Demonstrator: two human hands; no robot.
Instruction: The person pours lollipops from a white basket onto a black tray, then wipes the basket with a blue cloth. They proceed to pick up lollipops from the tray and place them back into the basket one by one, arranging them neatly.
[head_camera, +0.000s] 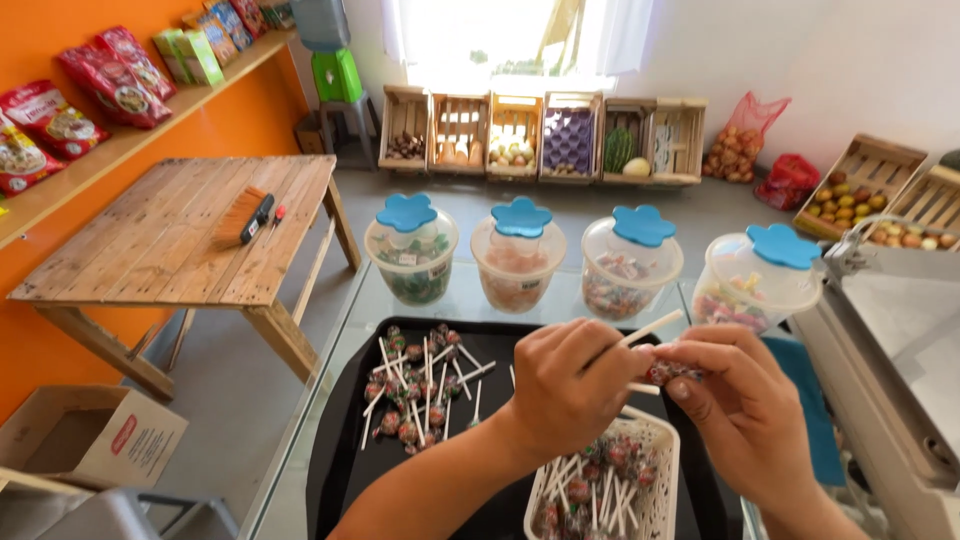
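Note:
My left hand (568, 388) is closed around white lollipop sticks (650, 328), which poke out up and to the right. My right hand (740, 405) pinches a wrapped lollipop (672, 373) by its head, right beside the left hand. Both hands hover over a white basket (655, 500) holding several wrapped lollipops. To the left, a loose pile of lollipops (415, 390) lies on a black tray (345, 450) on a glass counter.
Behind the tray stand clear candy jars with blue flower-shaped lids (411, 252) (518, 254) (630, 260) (757, 278). A metal scale (900, 350) sits at the right. A wooden table (180, 235) with a brush, a cardboard box (90, 435) and produce crates (545, 135) fill the room beyond.

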